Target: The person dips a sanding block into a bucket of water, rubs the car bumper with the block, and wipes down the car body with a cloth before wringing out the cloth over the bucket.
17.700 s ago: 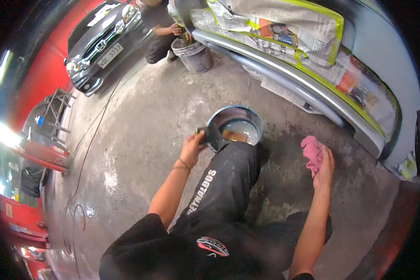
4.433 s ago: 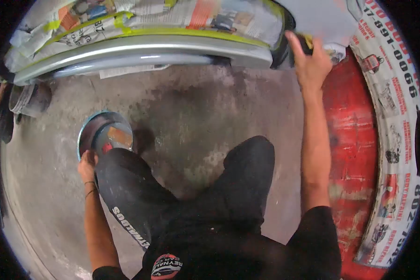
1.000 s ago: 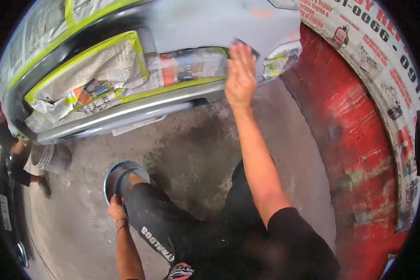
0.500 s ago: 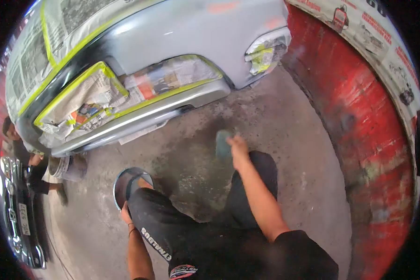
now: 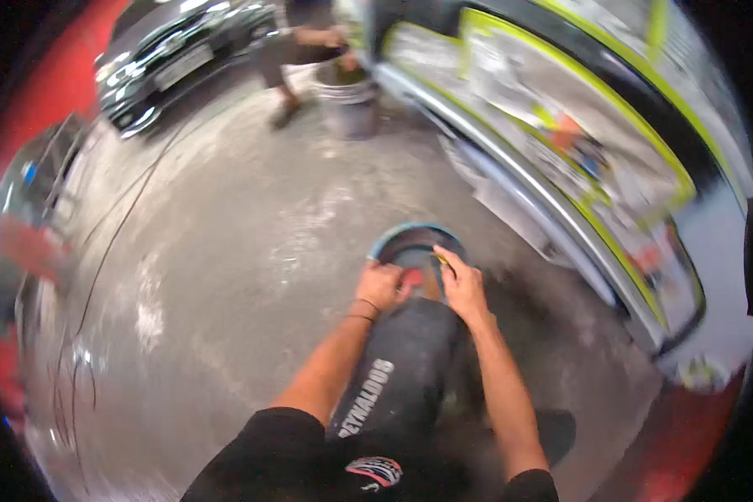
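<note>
Head view: the left hand [image 5: 381,285] sits at the near-left rim of the bucket [image 5: 422,227], grip blurred, can't tell; the right hand [image 5: 463,287] appears to pinch a yellow-edged item [image 5: 441,260] over the bucket opening. Newspaper masking [image 5: 636,159] is on; grey panel [image 5: 722,251] looks unfinished, remaining work unclear. Trouser leg [image 5: 385,356] reads "REYNALDOS"; shirt logo [image 5: 374,470] and car plate [image 5: 184,67] illegible.

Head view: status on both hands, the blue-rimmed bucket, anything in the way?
Left hand at blue-rimmed bucket, red item alongside. Right hand at bucket's opening, grip blurred. Trouser leg hides bucket's near side.
</note>
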